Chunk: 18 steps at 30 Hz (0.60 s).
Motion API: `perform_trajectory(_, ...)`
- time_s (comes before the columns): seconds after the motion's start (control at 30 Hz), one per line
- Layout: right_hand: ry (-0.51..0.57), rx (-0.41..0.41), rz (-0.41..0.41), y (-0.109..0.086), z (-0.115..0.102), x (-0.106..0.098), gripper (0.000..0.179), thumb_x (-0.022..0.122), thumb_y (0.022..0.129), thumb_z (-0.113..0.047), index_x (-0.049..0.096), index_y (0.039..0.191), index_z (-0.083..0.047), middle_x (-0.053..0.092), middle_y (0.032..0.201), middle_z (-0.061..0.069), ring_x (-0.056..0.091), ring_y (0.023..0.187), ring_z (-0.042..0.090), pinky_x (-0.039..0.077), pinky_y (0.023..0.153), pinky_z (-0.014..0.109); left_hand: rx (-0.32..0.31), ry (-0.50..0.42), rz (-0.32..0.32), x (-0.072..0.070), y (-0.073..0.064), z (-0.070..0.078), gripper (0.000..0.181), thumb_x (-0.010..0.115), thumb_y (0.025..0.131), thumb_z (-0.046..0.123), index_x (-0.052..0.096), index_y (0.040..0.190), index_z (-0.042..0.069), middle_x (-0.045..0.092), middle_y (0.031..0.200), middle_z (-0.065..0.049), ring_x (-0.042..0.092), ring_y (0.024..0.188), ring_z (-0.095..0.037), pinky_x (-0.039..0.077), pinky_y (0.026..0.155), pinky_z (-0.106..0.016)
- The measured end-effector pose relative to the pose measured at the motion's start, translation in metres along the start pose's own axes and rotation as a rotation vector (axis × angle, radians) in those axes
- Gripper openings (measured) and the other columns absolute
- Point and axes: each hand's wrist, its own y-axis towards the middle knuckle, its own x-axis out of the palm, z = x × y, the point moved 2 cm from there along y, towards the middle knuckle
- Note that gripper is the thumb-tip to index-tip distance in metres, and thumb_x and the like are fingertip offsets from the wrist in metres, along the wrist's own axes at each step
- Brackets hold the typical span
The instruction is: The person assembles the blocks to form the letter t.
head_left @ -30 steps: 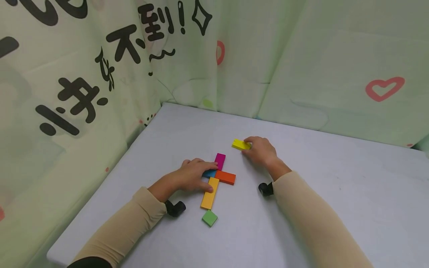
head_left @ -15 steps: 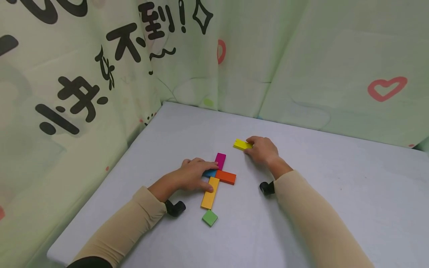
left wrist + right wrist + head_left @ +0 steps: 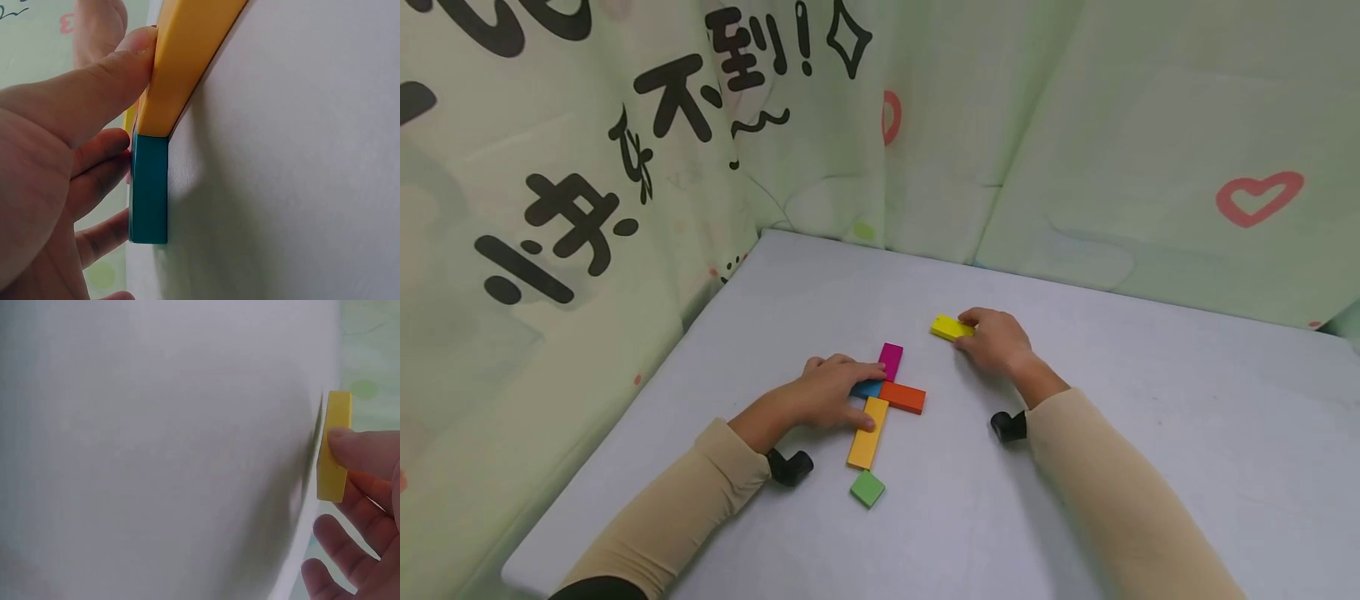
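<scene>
My right hand (image 3: 997,340) pinches a bright yellow block (image 3: 951,327) between thumb and fingers at the far middle of the table. In the right wrist view the thumb presses the long face of that yellow block (image 3: 335,447). My left hand (image 3: 830,393) rests over the laid blocks with its fingers extended. Its thumb touches an amber block (image 3: 867,437), and its fingers lie over a blue block (image 3: 868,388), partly hidden beneath them. A magenta block (image 3: 891,358) and an orange-red block (image 3: 903,397) adjoin the blue one, as the teal-looking end (image 3: 149,187) meets amber in the left wrist view.
A green square block (image 3: 867,489) lies at the near end of the amber one. The white table (image 3: 1120,400) is bordered at the back and left by a pale green curtain (image 3: 1075,167) with black lettering and hearts. Black wrist cameras (image 3: 790,468) sit under the cuffs.
My right hand has shifted slightly to the right, carrying the yellow block with it. My left hand and the other blocks have kept their places.
</scene>
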Motion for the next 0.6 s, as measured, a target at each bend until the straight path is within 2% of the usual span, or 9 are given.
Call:
perform_trajectory(0.2,0.037,-0.036,0.015,-0.007,0.000,-0.004,0.046,0.059,0.098,-0.017,0.054,0.141,0.001,0.053,0.141,0.023,0.046,0.128,0.040,0.034,0.110,0.054,0.004,0.003,0.003,0.001,0.001,-0.002,0.077,0.080,0.084,0.045,0.048,0.150,0.025,0.047,0.150,0.001,0.036,0.137,-0.025,0.026,0.108,-0.053)
perform_trajectory(0.6,0.107,-0.111,0.027,-0.025,-0.001,-0.007,0.045,0.059,0.098,-0.014,0.056,0.139,0.003,0.055,0.136,0.022,0.051,0.116,0.037,0.044,0.102,0.050,0.004,0.005,0.010,0.002,0.002,-0.003,0.077,0.080,0.083,0.045,0.048,0.150,0.025,0.047,0.150,0.001,0.036,0.137,-0.024,0.027,0.108,-0.054)
